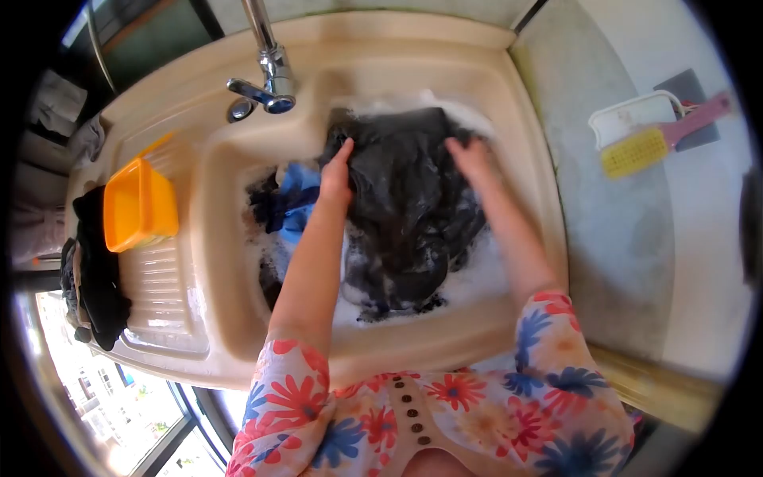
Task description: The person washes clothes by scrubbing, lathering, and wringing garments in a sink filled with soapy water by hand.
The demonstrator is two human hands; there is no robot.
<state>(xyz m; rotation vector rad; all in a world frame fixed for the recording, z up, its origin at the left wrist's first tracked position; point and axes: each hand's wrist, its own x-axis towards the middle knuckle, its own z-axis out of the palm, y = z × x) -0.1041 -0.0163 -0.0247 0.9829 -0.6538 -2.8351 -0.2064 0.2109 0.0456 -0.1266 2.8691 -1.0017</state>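
Observation:
A dark grey, soaked garment (397, 171) is spread in the soapy basin of a beige sink (226, 262). My left hand (338, 173) grips its left edge, thumb on top and the other fingers hidden beneath. On the opposite edge, my right hand (474, 161) is closed around the cloth, slightly smeared by motion. Folds of the garment hang toward me into the suds (481, 274). Left of my left wrist, a blue cloth (296, 195) with dark navy parts lies in the foamy water.
A chrome faucet (274, 75) stands behind the basin. On the ribbed drainboard (159, 294) sits an orange plastic container (141, 208), with black clothes (102, 270) draped over the left edge. A yellow brush with a pink handle (636, 153) rests by a white soap dish (628, 115) on the right.

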